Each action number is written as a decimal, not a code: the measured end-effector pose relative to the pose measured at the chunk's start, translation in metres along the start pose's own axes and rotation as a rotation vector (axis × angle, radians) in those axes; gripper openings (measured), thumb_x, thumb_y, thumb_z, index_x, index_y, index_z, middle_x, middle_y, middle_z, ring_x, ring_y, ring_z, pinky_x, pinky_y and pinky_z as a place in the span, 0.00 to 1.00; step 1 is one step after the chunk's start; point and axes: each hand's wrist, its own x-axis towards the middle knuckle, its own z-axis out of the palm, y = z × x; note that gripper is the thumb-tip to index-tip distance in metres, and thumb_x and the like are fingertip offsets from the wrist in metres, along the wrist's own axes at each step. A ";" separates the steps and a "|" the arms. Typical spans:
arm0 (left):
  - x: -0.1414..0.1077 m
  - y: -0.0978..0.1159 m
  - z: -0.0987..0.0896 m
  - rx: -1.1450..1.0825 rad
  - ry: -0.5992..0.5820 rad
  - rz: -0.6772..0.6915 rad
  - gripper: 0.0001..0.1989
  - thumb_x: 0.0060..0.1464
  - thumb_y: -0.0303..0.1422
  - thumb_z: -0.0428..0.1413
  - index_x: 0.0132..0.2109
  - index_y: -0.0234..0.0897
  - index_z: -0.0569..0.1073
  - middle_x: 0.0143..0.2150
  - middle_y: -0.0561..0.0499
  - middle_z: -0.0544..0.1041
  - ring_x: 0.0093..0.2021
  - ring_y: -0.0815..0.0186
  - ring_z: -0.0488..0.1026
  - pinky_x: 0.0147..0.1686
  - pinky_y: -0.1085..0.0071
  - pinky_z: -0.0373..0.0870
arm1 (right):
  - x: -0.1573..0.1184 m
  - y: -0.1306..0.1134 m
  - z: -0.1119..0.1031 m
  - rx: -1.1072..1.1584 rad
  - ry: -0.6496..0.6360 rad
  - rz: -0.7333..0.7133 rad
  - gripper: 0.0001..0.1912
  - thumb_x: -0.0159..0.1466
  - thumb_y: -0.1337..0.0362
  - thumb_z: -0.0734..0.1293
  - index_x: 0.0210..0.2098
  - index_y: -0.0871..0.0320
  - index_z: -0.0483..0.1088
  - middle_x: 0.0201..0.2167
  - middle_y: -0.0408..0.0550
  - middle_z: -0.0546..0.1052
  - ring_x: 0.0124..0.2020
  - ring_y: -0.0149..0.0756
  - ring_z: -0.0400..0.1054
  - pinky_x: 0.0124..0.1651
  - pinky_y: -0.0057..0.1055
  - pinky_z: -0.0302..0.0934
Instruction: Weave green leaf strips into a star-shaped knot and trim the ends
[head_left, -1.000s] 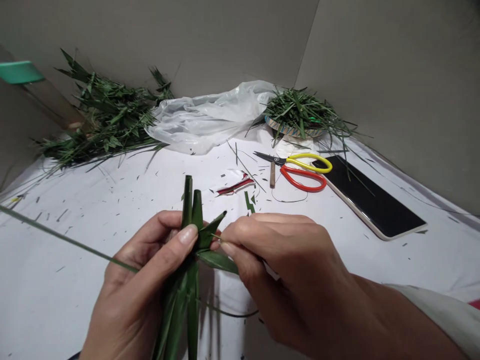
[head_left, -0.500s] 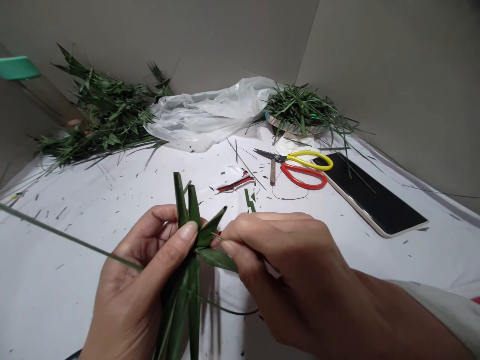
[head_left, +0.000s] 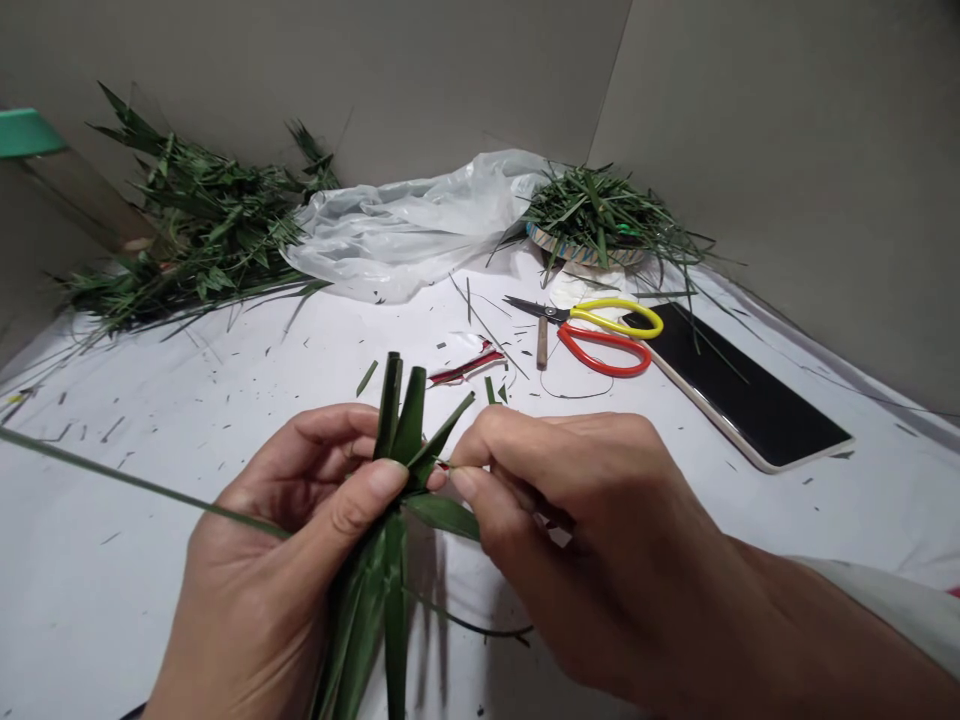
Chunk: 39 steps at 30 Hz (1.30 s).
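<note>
A bundle of green leaves with several cut tips standing up is pinched between the thumb and fingers of my left hand. A long thin green strip runs from the left edge to the palm of that hand. My right hand is closed just right of the tips, its thumb and index finger pinching the end of a thin strand at the bundle. Below, a dark curved strand arcs from the leaves toward my right hand.
Scissors lie open beside a phone and a short brown stick. Farther back are a leaf pile, a plastic bag and a round container heaped with leaf strips. A green-lidded jar stands left.
The leaf bundle and my left hand have shifted slightly right, and the upright tips now lean more to the right. My right hand keeps its pinch at nearly the same place.
</note>
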 end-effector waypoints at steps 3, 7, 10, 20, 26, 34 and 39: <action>0.002 0.001 0.001 -0.011 -0.016 0.032 0.20 0.32 0.40 0.74 0.35 0.45 0.80 0.25 0.55 0.79 0.20 0.70 0.73 0.16 0.82 0.70 | 0.000 0.000 -0.001 0.004 -0.014 0.008 0.12 0.66 0.68 0.61 0.27 0.56 0.56 0.20 0.33 0.59 0.20 0.23 0.50 0.25 0.26 0.47; 0.001 0.007 0.001 -0.036 -0.048 -0.049 0.20 0.32 0.39 0.75 0.35 0.45 0.80 0.25 0.55 0.80 0.20 0.67 0.75 0.17 0.80 0.72 | 0.000 0.000 -0.002 0.033 -0.079 -0.019 0.13 0.68 0.67 0.62 0.28 0.55 0.55 0.22 0.34 0.60 0.22 0.24 0.51 0.26 0.25 0.50; -0.002 0.009 0.000 -0.084 -0.068 -0.118 0.20 0.32 0.38 0.75 0.36 0.45 0.80 0.24 0.53 0.80 0.19 0.66 0.76 0.16 0.80 0.72 | 0.001 0.002 -0.003 0.051 -0.082 -0.089 0.11 0.71 0.69 0.61 0.31 0.56 0.60 0.25 0.34 0.64 0.25 0.22 0.54 0.30 0.21 0.54; -0.006 0.010 0.005 -0.250 -0.061 -0.184 0.17 0.30 0.31 0.75 0.33 0.43 0.82 0.21 0.54 0.79 0.14 0.69 0.72 0.17 0.77 0.75 | 0.005 0.008 -0.003 0.004 -0.106 -0.186 0.06 0.65 0.74 0.64 0.33 0.58 0.64 0.27 0.35 0.66 0.27 0.22 0.55 0.33 0.20 0.54; -0.004 0.008 0.001 -0.299 -0.132 -0.215 0.18 0.32 0.29 0.75 0.34 0.46 0.82 0.22 0.56 0.80 0.16 0.68 0.75 0.19 0.76 0.77 | 0.004 0.006 -0.003 0.024 -0.105 -0.173 0.07 0.65 0.74 0.63 0.33 0.58 0.65 0.27 0.36 0.66 0.27 0.23 0.56 0.32 0.21 0.55; -0.003 0.007 0.005 -0.283 -0.190 -0.255 0.16 0.35 0.29 0.74 0.35 0.44 0.82 0.23 0.54 0.81 0.19 0.65 0.78 0.20 0.77 0.77 | 0.008 0.007 -0.004 0.047 -0.119 -0.109 0.08 0.68 0.70 0.63 0.31 0.58 0.63 0.26 0.35 0.65 0.25 0.21 0.55 0.30 0.20 0.52; -0.004 0.008 0.006 -0.230 -0.177 -0.203 0.15 0.35 0.31 0.74 0.34 0.43 0.81 0.24 0.53 0.81 0.19 0.65 0.77 0.21 0.75 0.77 | 0.008 0.005 -0.002 0.064 -0.083 0.039 0.05 0.69 0.63 0.64 0.36 0.55 0.64 0.20 0.31 0.60 0.21 0.22 0.52 0.26 0.22 0.50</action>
